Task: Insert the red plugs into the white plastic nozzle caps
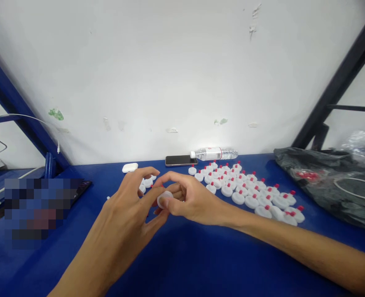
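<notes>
A small white round plastic piece (167, 194) is held between my hands at the middle of the table. My right hand (188, 196) is closed on it, the thumb pressed on its face. From the left, my left hand (128, 206) meets the same piece with its fingers bent round the edge; the exact contact is partly hidden. Bits of red show among the fingers. Behind my left hand lie a few more white pieces (148, 182), partly covered. To the right, several white round pieces with red tips (238, 197) stand grouped on the blue table (182, 264).
A clear water bottle (213, 154) lies by the wall beside a dark phone (178, 161). A white earbud case (129, 167) is at the back left. Dark plastic bag (333, 198) with red bits occupies the right side. A blurred-out object (40, 212) lies left. Blue posts (24, 99) flank the table.
</notes>
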The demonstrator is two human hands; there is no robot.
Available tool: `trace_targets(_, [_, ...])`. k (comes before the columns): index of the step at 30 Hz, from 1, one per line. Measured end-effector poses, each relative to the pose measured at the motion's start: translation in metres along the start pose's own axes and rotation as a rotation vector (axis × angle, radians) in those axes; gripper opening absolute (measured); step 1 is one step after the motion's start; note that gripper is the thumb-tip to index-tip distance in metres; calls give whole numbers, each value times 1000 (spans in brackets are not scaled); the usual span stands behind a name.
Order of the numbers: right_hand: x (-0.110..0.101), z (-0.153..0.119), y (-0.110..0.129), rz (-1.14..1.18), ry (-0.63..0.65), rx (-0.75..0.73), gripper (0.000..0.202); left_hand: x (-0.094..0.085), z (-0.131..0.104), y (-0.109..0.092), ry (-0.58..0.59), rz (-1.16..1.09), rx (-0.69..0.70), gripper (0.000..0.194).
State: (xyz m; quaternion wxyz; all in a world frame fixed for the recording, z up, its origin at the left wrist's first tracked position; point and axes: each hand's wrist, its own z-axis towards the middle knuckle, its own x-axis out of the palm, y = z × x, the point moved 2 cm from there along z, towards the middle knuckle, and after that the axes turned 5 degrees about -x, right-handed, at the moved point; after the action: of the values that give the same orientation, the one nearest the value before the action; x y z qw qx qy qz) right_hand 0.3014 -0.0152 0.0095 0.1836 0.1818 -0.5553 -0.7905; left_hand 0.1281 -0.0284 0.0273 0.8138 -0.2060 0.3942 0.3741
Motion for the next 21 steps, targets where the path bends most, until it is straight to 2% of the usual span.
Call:
trace_targets(2, [0, -1, 2, -236, -27, -30, 25, 4, 1, 3, 6, 43, 5, 27])
trace_targets(5, [0, -3, 6, -685, -129, -169, 26, 12, 2, 8, 49, 108, -7, 26])
trace_targets(8, [1, -6, 4, -957, -146, -289, 23, 19, 0, 11, 108, 112, -19, 20])
trace_targets(11, [-2, -5, 0, -1055, -108, -317, 14, 25, -3, 14, 183, 91, -63, 21])
trace_targets(15, [-8, 0, -4, -1047, -91, -269, 12, 31, -5, 23, 317, 65, -167, 25])
trace_targets(18, [-9, 2, -7, -1031, -57, -202, 17, 30, -5, 35, 386, 22, -215, 27])
trace_targets(21, [-6, 0, -12, -1035, 8, -155, 15, 24, -7, 54, 391, 29, -290, 36])
